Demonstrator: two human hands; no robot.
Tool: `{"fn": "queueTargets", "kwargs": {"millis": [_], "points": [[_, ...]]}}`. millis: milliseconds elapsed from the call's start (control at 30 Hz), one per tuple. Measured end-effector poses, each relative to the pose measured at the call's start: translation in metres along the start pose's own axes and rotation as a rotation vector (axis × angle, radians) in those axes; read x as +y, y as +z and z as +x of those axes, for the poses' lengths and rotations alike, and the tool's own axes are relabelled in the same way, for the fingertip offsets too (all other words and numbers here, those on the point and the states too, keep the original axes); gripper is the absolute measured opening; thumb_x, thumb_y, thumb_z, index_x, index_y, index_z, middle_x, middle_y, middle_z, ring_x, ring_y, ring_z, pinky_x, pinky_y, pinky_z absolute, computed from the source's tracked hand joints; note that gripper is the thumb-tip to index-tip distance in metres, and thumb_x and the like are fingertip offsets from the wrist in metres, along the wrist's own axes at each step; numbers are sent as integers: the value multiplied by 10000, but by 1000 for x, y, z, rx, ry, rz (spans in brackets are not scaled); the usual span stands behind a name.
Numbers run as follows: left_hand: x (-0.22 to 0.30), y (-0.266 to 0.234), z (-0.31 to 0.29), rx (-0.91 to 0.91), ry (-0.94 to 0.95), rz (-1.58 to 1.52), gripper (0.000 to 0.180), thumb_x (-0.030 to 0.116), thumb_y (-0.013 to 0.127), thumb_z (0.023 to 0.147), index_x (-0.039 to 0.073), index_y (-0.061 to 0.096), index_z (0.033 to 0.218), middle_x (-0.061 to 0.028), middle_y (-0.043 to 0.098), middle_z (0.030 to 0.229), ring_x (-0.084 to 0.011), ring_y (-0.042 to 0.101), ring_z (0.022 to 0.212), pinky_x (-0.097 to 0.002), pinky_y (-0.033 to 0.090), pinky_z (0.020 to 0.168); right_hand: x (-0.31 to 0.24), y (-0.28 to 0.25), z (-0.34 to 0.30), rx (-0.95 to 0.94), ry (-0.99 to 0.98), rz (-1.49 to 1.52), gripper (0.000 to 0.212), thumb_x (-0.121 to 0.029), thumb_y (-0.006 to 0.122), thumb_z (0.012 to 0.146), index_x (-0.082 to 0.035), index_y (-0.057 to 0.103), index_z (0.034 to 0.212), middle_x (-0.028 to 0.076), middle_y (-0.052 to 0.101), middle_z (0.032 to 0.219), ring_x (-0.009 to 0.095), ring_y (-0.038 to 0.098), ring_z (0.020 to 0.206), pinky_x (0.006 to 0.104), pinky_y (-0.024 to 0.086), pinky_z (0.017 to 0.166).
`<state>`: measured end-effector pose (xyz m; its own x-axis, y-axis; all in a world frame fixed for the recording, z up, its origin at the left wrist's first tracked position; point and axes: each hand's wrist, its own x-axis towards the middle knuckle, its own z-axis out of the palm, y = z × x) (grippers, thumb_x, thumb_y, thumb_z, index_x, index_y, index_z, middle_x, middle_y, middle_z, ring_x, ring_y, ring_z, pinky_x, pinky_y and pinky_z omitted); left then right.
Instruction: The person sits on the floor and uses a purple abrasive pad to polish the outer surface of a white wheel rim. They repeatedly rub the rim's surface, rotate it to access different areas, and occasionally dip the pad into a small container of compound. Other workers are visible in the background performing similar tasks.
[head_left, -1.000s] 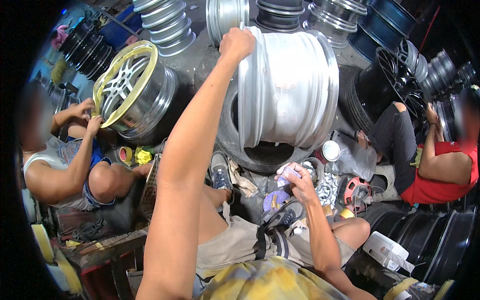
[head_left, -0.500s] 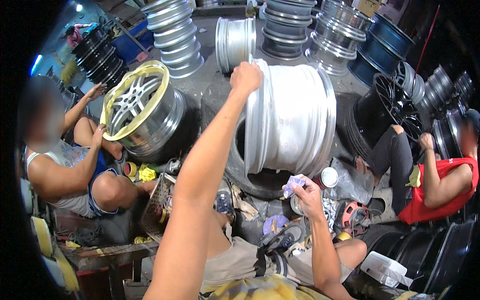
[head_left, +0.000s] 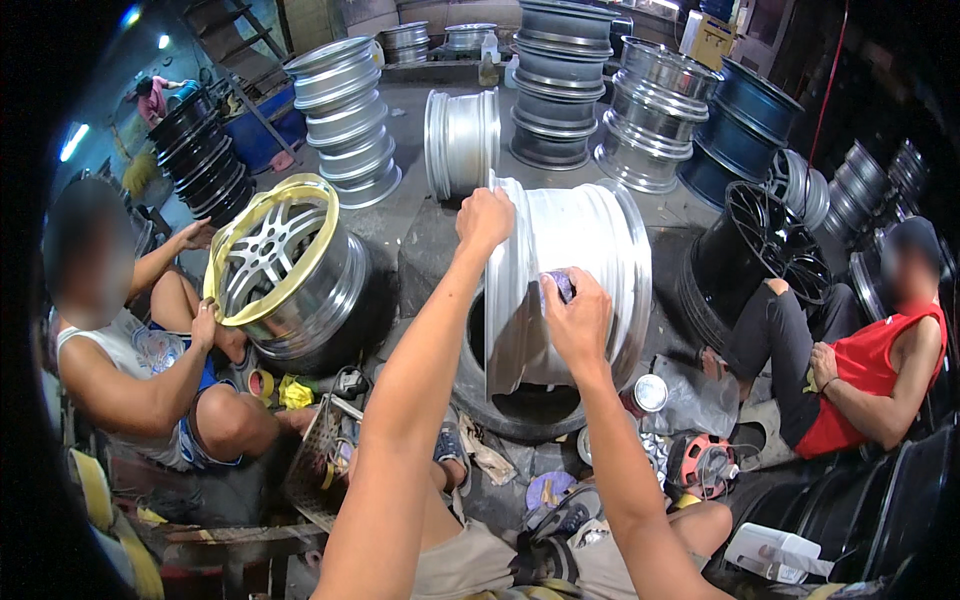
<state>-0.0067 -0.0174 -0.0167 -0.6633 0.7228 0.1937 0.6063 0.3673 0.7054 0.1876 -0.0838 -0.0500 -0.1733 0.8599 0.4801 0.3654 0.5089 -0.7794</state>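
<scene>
A silver wheel rim (head_left: 590,235) stands on edge in front of me, resting on a black tyre (head_left: 530,418). My left hand (head_left: 485,218) is closed over the upper left lip of the rim. A folded piece of purple sandpaper (head_left: 556,288) is pinched in my right hand (head_left: 582,318), up against the left part of the barrel; the hand hides whether it touches all along. Below on the floor lies a purple sanding disc (head_left: 548,490), close to my shoe.
At left a co-worker (head_left: 130,370) handles a rim edged with yellow tape (head_left: 225,310). Another co-worker in red (head_left: 870,370) sits at right near black rims (head_left: 740,240). Stacked rims (head_left: 345,120) stand behind. A can (head_left: 650,393) and a red-black power tool (head_left: 703,465) lie right of my legs.
My right hand has risen from below with the purple sandpaper to the rim's barrel. My left hand stays on the lip. The co-worker in red has lowered a hand; the view has tilted up.
</scene>
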Motion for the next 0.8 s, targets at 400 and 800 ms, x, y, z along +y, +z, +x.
{"fn": "queueTargets", "kwargs": {"millis": [400, 800], "points": [[4, -2, -4, -12, -52, -69, 498, 379, 506, 1030, -57, 738, 1092, -317, 710, 1157, -484, 674, 1128, -537, 521, 996, 1, 37, 32, 35, -87, -219, 193, -121, 721, 858, 51, 637, 838, 264, 660, 851, 473, 643, 846, 562, 479, 780], [2, -4, -7, -30, -55, -75, 506, 391, 498, 1027, -53, 725, 1113, -319, 702, 1168, -489, 661, 1143, -550, 512, 999, 9, 28, 21, -25, -110, -238, 254, -193, 712, 848, 59, 687, 829, 256, 693, 726, 432, 703, 729, 479, 537, 731]]}}
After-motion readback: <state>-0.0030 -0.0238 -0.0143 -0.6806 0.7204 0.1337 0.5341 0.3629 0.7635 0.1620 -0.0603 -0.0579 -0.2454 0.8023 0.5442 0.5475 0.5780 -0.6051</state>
